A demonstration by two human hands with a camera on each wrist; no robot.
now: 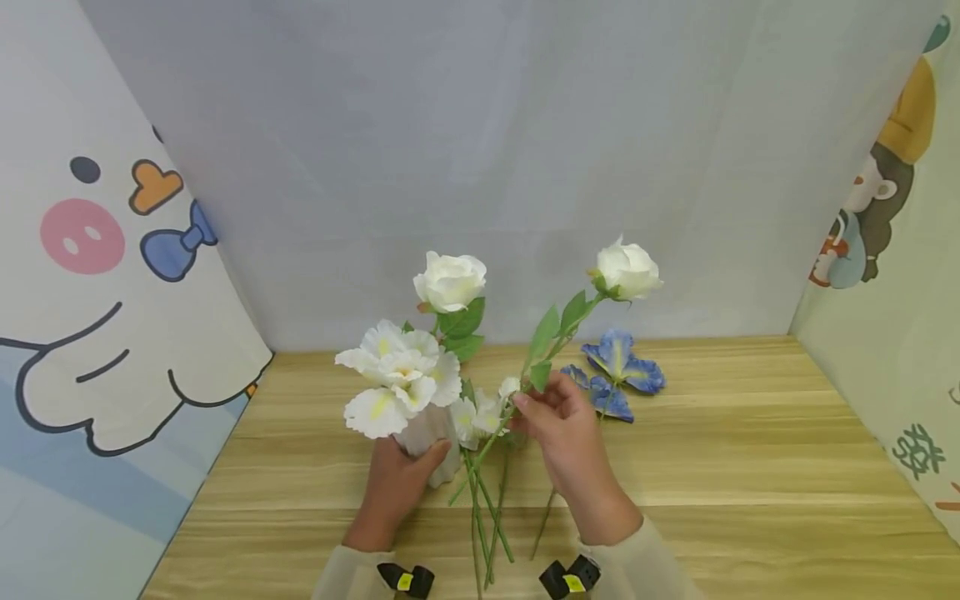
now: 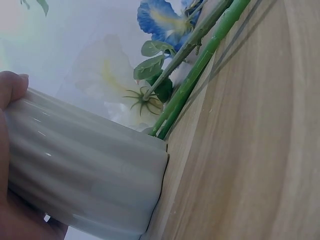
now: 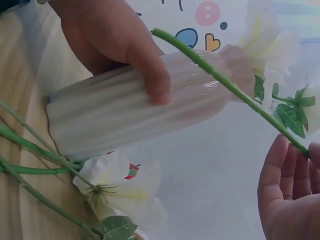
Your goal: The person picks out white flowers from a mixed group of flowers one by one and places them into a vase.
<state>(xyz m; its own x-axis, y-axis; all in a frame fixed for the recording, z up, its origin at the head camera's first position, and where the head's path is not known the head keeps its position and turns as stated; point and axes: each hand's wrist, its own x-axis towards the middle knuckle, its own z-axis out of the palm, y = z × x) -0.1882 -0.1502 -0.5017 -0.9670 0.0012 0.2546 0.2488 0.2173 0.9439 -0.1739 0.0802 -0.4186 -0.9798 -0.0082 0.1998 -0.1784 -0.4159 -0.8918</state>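
My left hand (image 1: 396, 487) grips a white ribbed vase (image 1: 432, 427) around its side, thumb toward the front. Out of the vase's mouth rise a large white ruffled flower (image 1: 401, 371) and a white rose (image 1: 452, 283) with green leaves. To the right, my right hand (image 1: 566, 442) pinches the green stem of another white rose (image 1: 628, 271) between thumb and fingers. Its bloom leans up and right, while the bare lower end of the stem (image 3: 215, 75) slants across in front of the vase in the right wrist view.
White flowers (image 1: 476, 417) lie on the wooden table (image 1: 712, 500) between the hands, with several green stems (image 1: 480, 521) pointing toward me. Behind the right hand lies a blue flower (image 1: 618, 367). A pale grey cloth (image 1: 487, 150) hangs along the table's back edge.
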